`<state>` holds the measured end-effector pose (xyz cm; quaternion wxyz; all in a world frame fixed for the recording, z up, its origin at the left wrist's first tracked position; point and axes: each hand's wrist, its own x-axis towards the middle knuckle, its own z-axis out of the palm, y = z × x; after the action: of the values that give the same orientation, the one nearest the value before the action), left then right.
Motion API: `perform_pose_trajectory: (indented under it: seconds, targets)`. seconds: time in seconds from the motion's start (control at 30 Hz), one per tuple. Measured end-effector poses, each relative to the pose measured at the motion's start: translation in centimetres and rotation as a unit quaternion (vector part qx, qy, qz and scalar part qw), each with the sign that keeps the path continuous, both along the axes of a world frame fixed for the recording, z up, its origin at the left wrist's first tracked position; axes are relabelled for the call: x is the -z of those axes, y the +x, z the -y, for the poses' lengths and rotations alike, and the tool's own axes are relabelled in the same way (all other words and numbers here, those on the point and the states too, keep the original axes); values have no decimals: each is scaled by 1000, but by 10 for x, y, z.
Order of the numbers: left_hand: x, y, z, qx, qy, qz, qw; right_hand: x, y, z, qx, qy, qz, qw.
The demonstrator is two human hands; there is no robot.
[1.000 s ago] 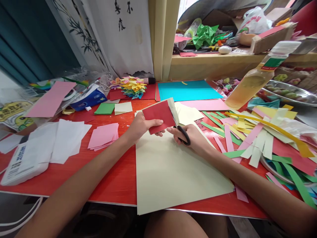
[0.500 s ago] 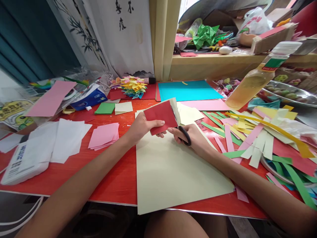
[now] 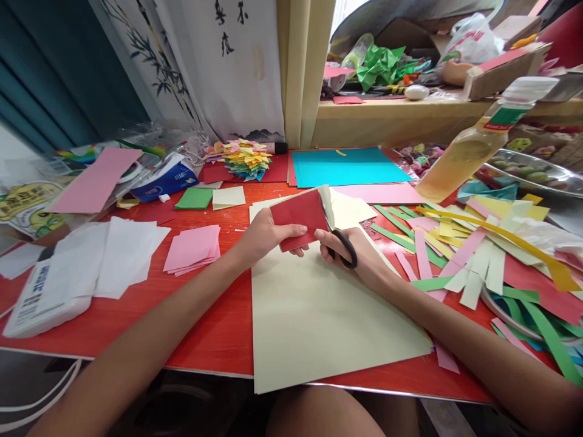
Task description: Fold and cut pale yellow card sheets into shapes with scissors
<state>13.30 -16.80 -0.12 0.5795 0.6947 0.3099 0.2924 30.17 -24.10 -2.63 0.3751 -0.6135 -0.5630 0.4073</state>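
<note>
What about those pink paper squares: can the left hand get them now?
Probably not without letting go of the red paper, which occupies the left hand. Otherwise the way looks free: the pink paper squares lie uncovered on that hand's side.

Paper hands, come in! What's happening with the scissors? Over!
Left hand gripping red paper. Right hand holding black-handled scissors at paper's right edge. Large cream sheet below; paper strips off right. Over.
</note>
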Motion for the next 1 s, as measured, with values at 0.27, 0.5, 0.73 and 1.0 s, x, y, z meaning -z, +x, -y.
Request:
perform_pose_trajectory:
  seconds: [0.27, 0.5, 0.73, 1.0]
  targets:
    - [-1, 1, 1, -2, 1, -7, 1000, 2, -2, 1, 24, 28, -8, 999]
    - [0, 1, 1, -2, -7, -9, 1000, 3, -3, 1, 30, 28, -12, 999]
    - [-1, 1, 2, -2, 8, -21, 1000, 3, -4, 1, 28, 26, -19, 999]
    - [-4, 2, 6, -9, 16, -48, 999, 5, -3, 1, 32, 42, -22, 998]
